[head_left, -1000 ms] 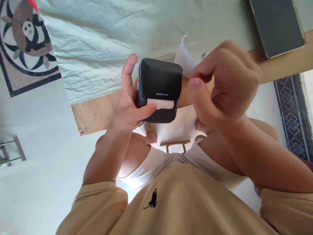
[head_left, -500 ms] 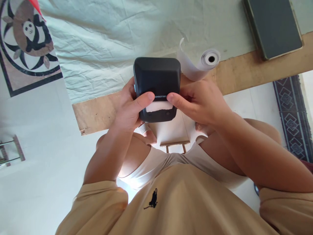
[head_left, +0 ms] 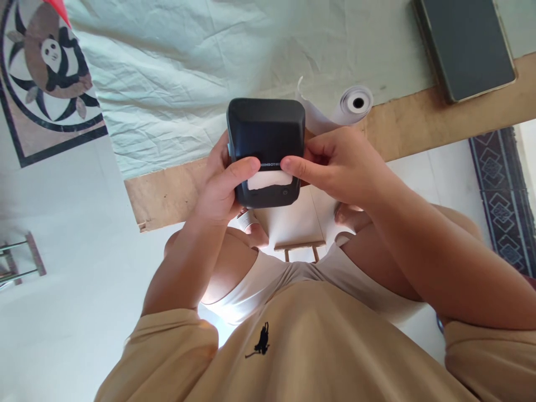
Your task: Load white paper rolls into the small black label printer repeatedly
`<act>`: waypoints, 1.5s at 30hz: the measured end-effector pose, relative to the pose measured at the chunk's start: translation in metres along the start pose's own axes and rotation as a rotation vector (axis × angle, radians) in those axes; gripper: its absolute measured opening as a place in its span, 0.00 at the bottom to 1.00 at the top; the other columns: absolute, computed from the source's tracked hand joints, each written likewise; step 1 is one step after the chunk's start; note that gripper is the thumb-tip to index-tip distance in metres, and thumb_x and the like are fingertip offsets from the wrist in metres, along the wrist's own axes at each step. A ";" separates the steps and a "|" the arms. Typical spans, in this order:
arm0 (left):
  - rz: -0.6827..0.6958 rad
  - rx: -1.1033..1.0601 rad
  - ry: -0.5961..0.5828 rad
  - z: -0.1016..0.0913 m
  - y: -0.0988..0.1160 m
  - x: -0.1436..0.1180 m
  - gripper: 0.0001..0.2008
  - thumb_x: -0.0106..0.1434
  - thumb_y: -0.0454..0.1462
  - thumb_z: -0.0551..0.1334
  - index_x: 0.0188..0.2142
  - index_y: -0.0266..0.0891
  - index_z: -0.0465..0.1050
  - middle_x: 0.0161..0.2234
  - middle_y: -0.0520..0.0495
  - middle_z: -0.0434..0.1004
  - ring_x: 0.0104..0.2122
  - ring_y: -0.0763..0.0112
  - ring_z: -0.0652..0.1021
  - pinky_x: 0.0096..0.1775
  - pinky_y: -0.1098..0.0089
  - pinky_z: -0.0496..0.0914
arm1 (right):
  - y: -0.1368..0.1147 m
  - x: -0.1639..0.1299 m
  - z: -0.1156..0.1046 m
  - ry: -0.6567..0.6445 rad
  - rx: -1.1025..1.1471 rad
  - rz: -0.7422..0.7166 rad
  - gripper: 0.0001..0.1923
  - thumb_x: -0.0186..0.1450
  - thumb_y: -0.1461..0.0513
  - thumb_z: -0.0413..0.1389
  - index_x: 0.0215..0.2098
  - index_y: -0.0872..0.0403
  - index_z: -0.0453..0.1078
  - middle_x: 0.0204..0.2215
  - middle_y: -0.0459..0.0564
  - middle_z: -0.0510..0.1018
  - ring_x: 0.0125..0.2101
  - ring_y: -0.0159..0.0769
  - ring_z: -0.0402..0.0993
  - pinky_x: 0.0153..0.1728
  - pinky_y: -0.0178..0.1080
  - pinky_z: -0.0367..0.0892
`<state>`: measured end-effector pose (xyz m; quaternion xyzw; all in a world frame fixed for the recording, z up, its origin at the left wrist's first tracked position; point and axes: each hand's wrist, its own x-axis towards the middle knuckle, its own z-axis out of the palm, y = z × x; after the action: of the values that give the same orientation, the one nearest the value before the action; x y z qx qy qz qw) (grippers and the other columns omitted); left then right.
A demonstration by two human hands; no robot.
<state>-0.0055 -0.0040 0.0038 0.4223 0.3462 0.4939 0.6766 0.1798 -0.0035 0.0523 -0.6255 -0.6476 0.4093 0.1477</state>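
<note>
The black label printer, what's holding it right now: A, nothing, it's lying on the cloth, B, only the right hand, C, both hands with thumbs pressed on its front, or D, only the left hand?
C: the left hand and right hand grip the black label printer from either side, each thumb on its front just above the white paper at the slot.

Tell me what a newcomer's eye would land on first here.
The black label printer, held up at the centre of the view, with white paper showing at its slot. The left hand and right hand grip it from either side, thumbs pressed on the lid edge. Behind it, a white paper roll lies partly unwound at the table's wooden edge, and a dark tablet lies at the upper right.
</note>
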 end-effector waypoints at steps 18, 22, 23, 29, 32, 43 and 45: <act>0.020 -0.176 -0.019 0.003 -0.003 0.004 0.25 0.69 0.52 0.48 0.47 0.36 0.72 0.46 0.43 0.76 0.60 0.56 0.66 0.59 0.60 0.65 | 0.013 0.000 0.007 0.053 -0.010 -0.147 0.24 0.61 0.47 0.55 0.22 0.60 0.61 0.16 0.43 0.61 0.20 0.18 0.51 0.24 0.31 0.46; -0.001 -0.169 0.057 0.003 -0.004 0.004 0.25 0.69 0.52 0.48 0.43 0.36 0.73 0.46 0.42 0.76 0.61 0.57 0.65 0.60 0.60 0.65 | 0.012 0.002 0.007 0.062 -0.021 -0.143 0.23 0.59 0.49 0.56 0.21 0.59 0.62 0.16 0.43 0.61 0.19 0.18 0.52 0.23 0.31 0.46; -0.009 -0.150 0.076 0.003 -0.004 0.004 0.25 0.69 0.52 0.48 0.42 0.35 0.73 0.46 0.42 0.75 0.61 0.56 0.65 0.60 0.59 0.65 | 0.012 0.002 0.008 0.067 -0.029 -0.135 0.23 0.59 0.48 0.56 0.21 0.59 0.62 0.16 0.43 0.61 0.19 0.18 0.52 0.22 0.31 0.46; -0.039 -0.159 0.123 0.004 -0.002 0.003 0.24 0.71 0.49 0.46 0.43 0.35 0.74 0.45 0.42 0.75 0.61 0.58 0.66 0.59 0.61 0.66 | 0.010 0.000 0.009 0.084 -0.075 -0.130 0.24 0.59 0.47 0.55 0.22 0.59 0.63 0.17 0.43 0.62 0.19 0.18 0.52 0.23 0.30 0.46; -0.032 -0.158 0.135 0.003 -0.001 0.004 0.21 0.70 0.47 0.48 0.40 0.35 0.74 0.46 0.43 0.75 0.60 0.59 0.67 0.59 0.62 0.66 | 0.010 0.000 0.010 0.093 -0.088 -0.146 0.24 0.59 0.47 0.55 0.22 0.60 0.63 0.17 0.43 0.62 0.19 0.18 0.53 0.23 0.30 0.46; -0.030 -0.081 0.182 0.002 -0.001 0.005 0.18 0.67 0.50 0.54 0.34 0.38 0.71 0.38 0.45 0.76 0.52 0.59 0.73 0.55 0.62 0.69 | 0.008 -0.002 0.009 0.072 -0.098 -0.087 0.26 0.59 0.45 0.55 0.20 0.59 0.59 0.17 0.44 0.61 0.19 0.18 0.50 0.23 0.31 0.46; -0.053 -0.080 0.197 0.006 0.001 0.005 0.19 0.67 0.51 0.53 0.35 0.38 0.70 0.42 0.44 0.76 0.57 0.56 0.70 0.57 0.60 0.67 | 0.007 -0.003 0.009 0.092 -0.051 -0.112 0.27 0.59 0.46 0.55 0.18 0.60 0.58 0.15 0.44 0.59 0.19 0.18 0.49 0.22 0.31 0.45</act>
<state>0.0009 0.0001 0.0066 0.3351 0.4023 0.5282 0.6685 0.1789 -0.0102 0.0428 -0.6099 -0.6843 0.3546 0.1842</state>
